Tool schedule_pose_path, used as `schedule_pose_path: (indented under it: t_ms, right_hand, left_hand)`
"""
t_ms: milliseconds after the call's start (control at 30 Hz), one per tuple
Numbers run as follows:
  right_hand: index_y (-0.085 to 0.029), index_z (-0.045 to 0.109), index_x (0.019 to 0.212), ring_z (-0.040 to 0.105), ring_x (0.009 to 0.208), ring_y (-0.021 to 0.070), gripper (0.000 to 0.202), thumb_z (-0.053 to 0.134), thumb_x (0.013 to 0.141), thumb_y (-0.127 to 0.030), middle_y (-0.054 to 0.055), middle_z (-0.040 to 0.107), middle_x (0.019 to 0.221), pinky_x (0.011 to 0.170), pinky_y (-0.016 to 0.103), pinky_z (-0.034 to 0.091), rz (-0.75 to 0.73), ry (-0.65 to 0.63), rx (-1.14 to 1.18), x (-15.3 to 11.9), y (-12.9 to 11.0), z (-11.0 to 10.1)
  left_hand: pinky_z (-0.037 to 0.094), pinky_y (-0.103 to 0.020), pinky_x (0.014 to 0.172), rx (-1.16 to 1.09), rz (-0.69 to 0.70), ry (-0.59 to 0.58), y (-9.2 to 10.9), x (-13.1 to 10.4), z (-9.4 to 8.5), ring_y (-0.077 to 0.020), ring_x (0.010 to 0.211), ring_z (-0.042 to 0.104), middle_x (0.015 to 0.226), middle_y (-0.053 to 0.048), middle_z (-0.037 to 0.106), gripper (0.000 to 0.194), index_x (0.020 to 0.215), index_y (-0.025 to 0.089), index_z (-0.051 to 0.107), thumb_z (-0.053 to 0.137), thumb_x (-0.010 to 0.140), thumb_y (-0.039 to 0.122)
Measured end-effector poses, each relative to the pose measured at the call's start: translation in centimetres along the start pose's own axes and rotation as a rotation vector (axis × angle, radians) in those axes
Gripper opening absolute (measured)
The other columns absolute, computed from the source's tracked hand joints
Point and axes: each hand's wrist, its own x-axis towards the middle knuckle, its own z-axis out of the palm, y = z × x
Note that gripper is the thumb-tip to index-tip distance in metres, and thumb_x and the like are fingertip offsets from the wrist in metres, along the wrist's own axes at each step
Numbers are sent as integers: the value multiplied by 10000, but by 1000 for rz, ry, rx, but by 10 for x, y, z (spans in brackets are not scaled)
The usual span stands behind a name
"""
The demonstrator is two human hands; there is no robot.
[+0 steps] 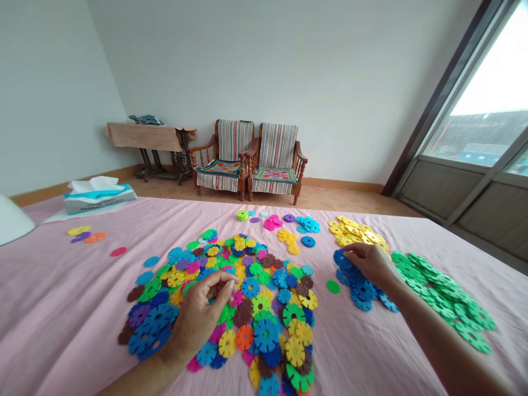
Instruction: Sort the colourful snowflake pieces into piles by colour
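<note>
A mixed heap of colourful notched plastic interlocking discs point(266, 334) spreads over the pink cloth. My left hand point(202, 308) hovers over the heap's left part, thumb and forefinger pinched together; whatever may be between them is hidden. At the right, my right hand point(373, 265) is above a pile of blue discs point(363, 294). Its fingertips close on a blue interlocking disc point(340, 257) at the pile's upper left edge. Yellow discs point(357, 231) lie just behind this hand, and green discs point(445, 297) are piled to its right. A single green disc point(333, 286) lies left of the blue pile.
Small groups of pink discs point(273, 222), light blue discs point(308, 224) and orange-yellow discs point(289, 240) lie along the far side. A tissue box point(101, 199) stands at the far left corner. Two wooden armchairs point(277, 154) are beyond the cloth-covered surface.
</note>
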Motion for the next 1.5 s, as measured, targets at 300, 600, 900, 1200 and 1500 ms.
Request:
schedule_pose_path:
  t_ms: [300,600,900,1200,1500]
  right_hand:
    - [-189,728,880,630,677,208,320,501,758,-378,70,721,764,626,311,436,29,346,-184,0,-30,-31]
    - [-192,700,755,597,564,165,221,551,745,-355,36,682,637,545,268,393,-83,90,-264,4,-34,-73]
    - [-211,674,842,626,768,204,278,649,583,-114,49,694,823,672,286,420,-77,-413,-578,-14,26,-61]
    - [-175,600,834,610,834,234,211,609,623,-176,82,670,885,735,330,437,-97,-574,-634,-26,24,-67]
    - [-167,617,991,634,778,201,287,542,778,-344,89,687,912,687,299,464,-81,-395,-389,-5,-4,-69]
  left_hand:
    - [510,-256,612,7,-30,-18,-4,1,0,-182,644,633,681,-18,674,238,807,179,659,600,783,409]
    - [499,-249,606,38,-26,-10,-1,2,0,-174,624,616,647,-6,647,239,788,183,644,590,783,416]
    - [510,-264,643,39,-39,-39,-3,1,-1,-188,671,634,691,-20,667,262,801,178,634,579,786,433]
    - [510,-264,644,57,-30,-44,-6,2,0,-186,678,634,708,-20,673,277,823,177,631,559,805,444]
    - [511,-263,648,49,-31,-45,-6,2,-1,-185,678,640,702,-20,675,263,813,173,638,575,793,428]
